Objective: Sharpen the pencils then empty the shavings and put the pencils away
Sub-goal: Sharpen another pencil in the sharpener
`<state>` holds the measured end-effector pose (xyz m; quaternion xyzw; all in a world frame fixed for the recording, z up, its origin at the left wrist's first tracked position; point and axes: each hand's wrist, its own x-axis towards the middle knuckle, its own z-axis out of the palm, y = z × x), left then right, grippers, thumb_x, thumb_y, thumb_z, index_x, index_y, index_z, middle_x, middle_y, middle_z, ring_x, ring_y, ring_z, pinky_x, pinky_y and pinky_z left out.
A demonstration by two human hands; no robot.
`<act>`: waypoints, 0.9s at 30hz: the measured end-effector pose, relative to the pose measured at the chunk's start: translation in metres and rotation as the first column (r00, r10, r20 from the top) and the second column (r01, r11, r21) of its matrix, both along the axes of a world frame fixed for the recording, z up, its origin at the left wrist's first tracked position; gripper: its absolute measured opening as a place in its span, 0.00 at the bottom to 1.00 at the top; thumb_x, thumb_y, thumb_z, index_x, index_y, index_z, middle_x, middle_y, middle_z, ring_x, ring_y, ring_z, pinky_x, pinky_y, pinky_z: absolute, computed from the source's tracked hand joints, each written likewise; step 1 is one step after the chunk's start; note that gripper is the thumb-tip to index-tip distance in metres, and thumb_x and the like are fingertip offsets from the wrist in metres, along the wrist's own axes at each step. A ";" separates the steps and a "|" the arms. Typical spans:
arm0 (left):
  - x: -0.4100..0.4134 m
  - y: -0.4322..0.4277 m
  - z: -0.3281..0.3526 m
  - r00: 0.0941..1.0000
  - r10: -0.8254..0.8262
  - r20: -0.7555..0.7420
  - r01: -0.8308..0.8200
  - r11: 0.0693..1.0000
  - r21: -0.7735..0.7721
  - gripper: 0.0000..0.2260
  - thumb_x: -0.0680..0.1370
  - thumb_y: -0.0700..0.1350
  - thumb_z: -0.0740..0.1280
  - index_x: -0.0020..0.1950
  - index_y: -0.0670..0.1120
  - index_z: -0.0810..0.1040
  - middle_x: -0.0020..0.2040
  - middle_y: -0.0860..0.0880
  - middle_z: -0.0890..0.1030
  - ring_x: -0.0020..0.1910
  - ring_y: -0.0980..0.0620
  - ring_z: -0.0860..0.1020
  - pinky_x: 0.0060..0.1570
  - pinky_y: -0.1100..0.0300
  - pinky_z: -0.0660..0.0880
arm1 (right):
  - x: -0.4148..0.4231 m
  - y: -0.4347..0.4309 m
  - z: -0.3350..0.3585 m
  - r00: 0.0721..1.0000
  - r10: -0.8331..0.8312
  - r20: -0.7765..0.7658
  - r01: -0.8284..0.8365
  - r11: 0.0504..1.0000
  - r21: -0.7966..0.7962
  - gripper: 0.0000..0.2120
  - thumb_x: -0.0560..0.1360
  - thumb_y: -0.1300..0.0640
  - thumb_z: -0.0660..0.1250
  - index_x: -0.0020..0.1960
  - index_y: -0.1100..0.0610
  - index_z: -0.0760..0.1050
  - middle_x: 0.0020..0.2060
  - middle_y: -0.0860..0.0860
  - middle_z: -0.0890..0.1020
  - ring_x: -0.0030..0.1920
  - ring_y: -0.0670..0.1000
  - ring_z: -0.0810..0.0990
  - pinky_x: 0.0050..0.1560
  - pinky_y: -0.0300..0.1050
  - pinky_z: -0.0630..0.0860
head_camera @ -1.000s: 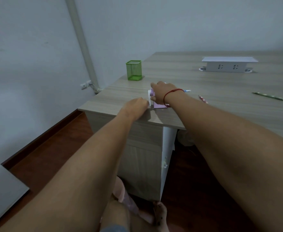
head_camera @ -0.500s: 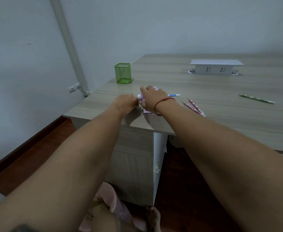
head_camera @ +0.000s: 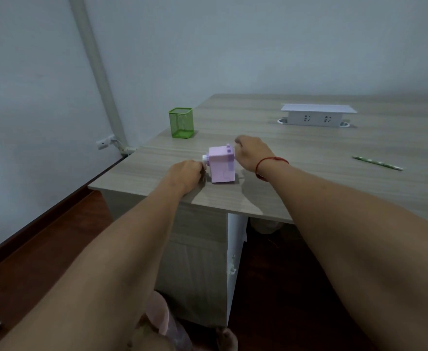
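Pink sharpener point(head_camera: 221, 164), near worktop point(head_camera: 309, 178) edge: left hand point(head_camera: 186, 173) fingers curled on crank point(head_camera: 206, 159); right hand point(head_camera: 252, 154) fingers curled, grip hidden.

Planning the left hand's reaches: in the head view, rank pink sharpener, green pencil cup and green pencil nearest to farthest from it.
1. pink sharpener, right against the left hand.
2. green pencil cup, farther back.
3. green pencil, far right.
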<state>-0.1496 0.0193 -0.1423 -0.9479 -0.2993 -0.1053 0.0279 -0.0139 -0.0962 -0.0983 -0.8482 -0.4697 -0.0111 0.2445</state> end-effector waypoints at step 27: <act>0.053 -0.033 0.006 0.832 0.073 0.550 0.095 0.958 -0.272 0.20 0.77 0.46 0.50 0.54 0.37 0.77 0.54 0.37 0.78 0.55 0.40 0.74 0.55 0.52 0.69 | 0.018 -0.026 -0.011 0.918 0.161 0.362 -0.047 0.951 -0.305 0.13 0.80 0.64 0.58 0.60 0.60 0.77 0.57 0.59 0.80 0.56 0.60 0.79 0.54 0.50 0.74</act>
